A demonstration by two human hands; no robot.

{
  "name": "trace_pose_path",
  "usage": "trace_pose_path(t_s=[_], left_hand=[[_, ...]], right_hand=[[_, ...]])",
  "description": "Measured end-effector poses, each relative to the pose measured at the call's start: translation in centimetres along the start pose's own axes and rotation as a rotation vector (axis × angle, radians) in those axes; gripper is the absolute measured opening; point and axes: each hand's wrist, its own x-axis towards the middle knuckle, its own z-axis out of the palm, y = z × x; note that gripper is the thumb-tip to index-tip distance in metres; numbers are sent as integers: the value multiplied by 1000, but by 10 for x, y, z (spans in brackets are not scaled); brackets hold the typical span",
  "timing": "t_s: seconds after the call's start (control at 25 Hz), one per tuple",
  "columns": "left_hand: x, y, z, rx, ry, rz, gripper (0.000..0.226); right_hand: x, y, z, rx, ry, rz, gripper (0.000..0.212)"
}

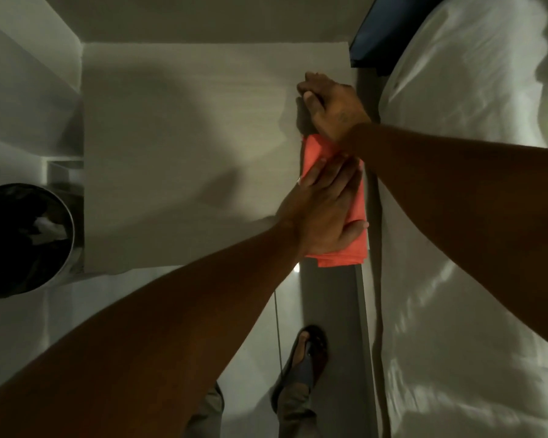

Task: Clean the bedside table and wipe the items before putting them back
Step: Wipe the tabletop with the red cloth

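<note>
Along the right edge of the counter: both hands meet at a folded cloth.
Counter (184, 153): pale top, seen from straight above, its surface bare apart from the cloth and the hands.
Cloth (356, 238): coral-orange, folded into a long strip, lying along the counter's right edge with its near end hanging slightly past the front edge.
Left hand (325, 210): flat, palm down on the cloth, fingers together and stretched out; it presses rather than clasps, so its grip is open.
Right hand (332, 105): at the far end of the cloth, fingers curled in by the counter's right edge; whether its grip has hold of the cloth or of something else I cannot tell, since the hand hides it.
Bed (472, 153): white bedding just beside the counter on the right.
Bin (23, 238): round, dark-lined, on the floor left of the counter.
Foot (307, 352): in a sandal, on the floor below the counter's front edge.
</note>
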Motion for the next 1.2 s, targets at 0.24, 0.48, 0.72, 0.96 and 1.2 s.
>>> trace_pose_path(t_s=[0.24, 0.48, 0.72, 0.96, 1.2], left_hand=[[-39, -36, -4, -15, -7, -55, 90], [-58, -49, -11, 20, -63, -58, 88], [-53, -49, -28, -41, -122, -61, 84], [-32, -52, -47, -37, -342, -80, 93], [-11, 42, -121, -364, -137, -153, 61]], right_hand=[[-1, -7, -16, -16, -50, -33, 33], [-20, -4, -5, -20, -49, 7, 37], [-116, -52, -27, 205, 209, 154, 46], [-281, -60, -88, 416, 514, 415, 45], [-330, -36, -152, 391, 686, 501, 28]])
